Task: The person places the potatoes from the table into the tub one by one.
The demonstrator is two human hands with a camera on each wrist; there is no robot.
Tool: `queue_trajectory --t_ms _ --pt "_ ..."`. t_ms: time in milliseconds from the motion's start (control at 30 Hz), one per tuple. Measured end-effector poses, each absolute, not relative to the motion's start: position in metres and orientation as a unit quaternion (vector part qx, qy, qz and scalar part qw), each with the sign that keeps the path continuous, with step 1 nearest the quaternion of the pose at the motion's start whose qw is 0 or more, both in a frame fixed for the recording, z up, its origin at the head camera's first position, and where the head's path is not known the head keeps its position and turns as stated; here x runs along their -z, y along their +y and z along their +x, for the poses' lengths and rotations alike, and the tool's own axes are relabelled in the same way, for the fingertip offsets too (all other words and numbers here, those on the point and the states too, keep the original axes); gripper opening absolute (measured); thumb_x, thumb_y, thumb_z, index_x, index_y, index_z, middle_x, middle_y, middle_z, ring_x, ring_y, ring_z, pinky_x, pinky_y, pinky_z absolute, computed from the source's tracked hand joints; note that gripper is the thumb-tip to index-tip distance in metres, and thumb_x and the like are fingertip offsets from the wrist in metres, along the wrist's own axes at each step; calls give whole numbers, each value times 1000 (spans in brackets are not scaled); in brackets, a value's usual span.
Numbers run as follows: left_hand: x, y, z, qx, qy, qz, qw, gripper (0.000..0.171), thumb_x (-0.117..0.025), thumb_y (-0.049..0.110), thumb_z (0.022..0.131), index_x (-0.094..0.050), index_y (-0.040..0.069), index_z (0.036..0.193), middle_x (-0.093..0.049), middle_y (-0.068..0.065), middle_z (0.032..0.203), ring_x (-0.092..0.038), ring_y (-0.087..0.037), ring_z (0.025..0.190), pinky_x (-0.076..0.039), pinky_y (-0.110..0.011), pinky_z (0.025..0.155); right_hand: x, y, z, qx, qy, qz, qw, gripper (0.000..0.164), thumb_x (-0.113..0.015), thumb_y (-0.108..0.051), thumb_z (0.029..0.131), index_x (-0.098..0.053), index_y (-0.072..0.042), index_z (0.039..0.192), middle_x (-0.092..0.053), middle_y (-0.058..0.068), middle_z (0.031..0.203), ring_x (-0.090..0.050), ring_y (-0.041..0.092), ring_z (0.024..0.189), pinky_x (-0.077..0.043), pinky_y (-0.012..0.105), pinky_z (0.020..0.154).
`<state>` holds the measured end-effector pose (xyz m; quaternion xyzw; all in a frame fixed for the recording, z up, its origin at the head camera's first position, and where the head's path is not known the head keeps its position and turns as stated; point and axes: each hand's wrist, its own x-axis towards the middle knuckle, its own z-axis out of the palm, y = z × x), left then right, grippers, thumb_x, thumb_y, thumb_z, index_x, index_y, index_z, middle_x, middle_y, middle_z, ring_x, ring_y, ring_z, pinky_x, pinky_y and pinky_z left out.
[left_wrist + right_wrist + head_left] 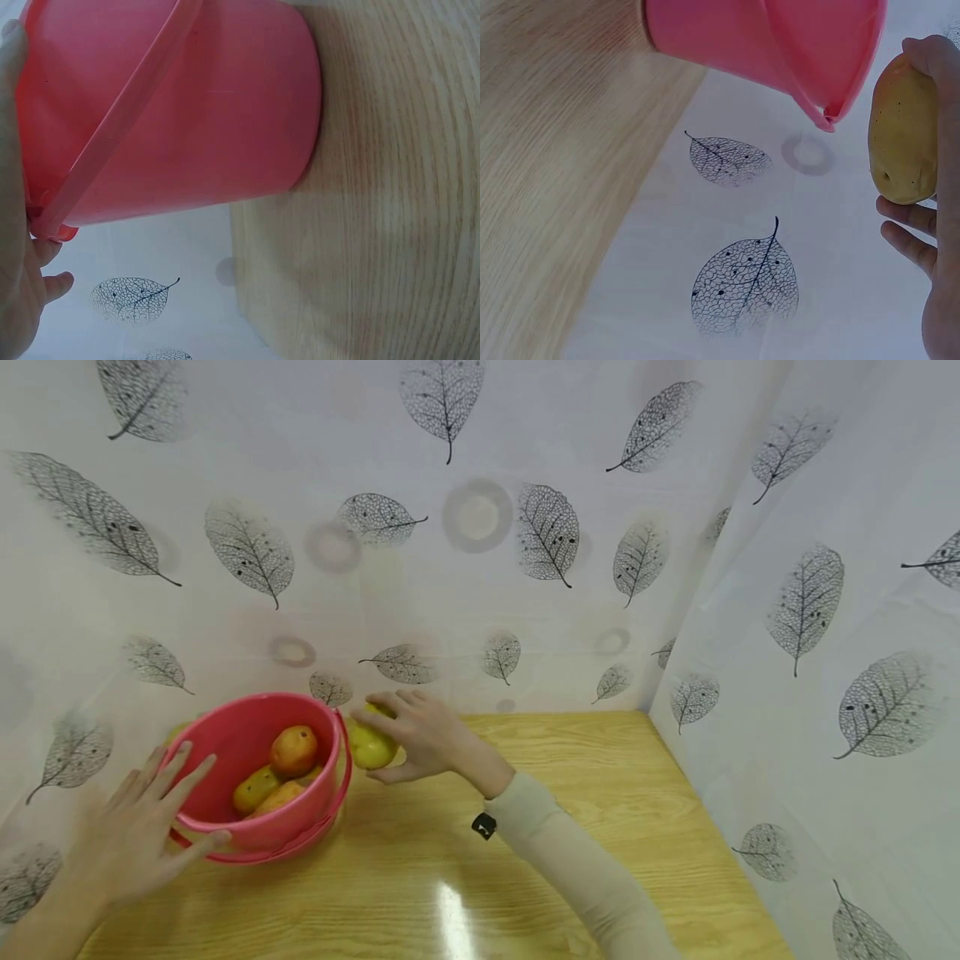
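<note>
A pink bucket (240, 839) with a lowered handle stands on the wooden table. Inside it lie an orange-red round fruit (294, 751), a yellow fruit (257, 789) and an orange-yellow one (279, 798). My left hand (138, 831) rests at the bucket's left rim, fingers straight and spread. To the right of the bucket, my right hand (423, 732) grips a yellow mango (372, 745) between thumb and fingers. In the right wrist view the mango (904, 131) is oval, with dark specks, beside the bucket's rim. The palm hides part of it.
A white curtain (480, 602) with a leaf pattern hangs along the table's back and right sides. Wooden tabletop (585, 760) extends to the right of the bucket. Something yellow-green (177, 731) shows behind the bucket's far left rim.
</note>
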<state>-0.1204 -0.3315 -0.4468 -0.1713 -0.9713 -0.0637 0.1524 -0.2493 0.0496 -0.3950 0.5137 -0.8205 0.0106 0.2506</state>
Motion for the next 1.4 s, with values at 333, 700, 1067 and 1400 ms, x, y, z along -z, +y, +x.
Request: queue_trajectory --t_ms 333,700,1067,1400 --pt "448 -332 -120 69 -971 -171 154 105 -72 61 89 -27 8 167 -14 -24 177 13 -35 167 26 -28 124 381 31 -247 -5 -817 520 249 87 -70 -74 82 -56 -23 151 -63 6 145 -67 18 123 -56 29 106" --pt "449 -332 -120 59 -974 -161 146 107 -70 63 89 -23 8 168 -12 -25 177 16 -36 167 27 -27 121 376 1 -242 11 -820 532 211 84 -65 -76 86 -53 -26 153 -59 5 151 -61 18 132 -53 30 110" --pt "452 -333 -121 72 -969 -175 157 107 -72 62 88 -24 9 168 -11 -23 177 14 -35 167 25 -35 127 372 -26 -235 65 -817 540 192 83 -56 -80 90 -50 -30 155 -57 0 150 -60 14 132 -47 28 112" --pt "451 -334 -122 61 -970 -176 156 107 -70 64 90 -22 9 168 -11 -24 177 18 -31 167 27 -22 121 371 -44 -240 87 -821 542 158 82 -55 -78 91 -48 -30 157 -57 -1 150 -58 13 130 -47 26 108"
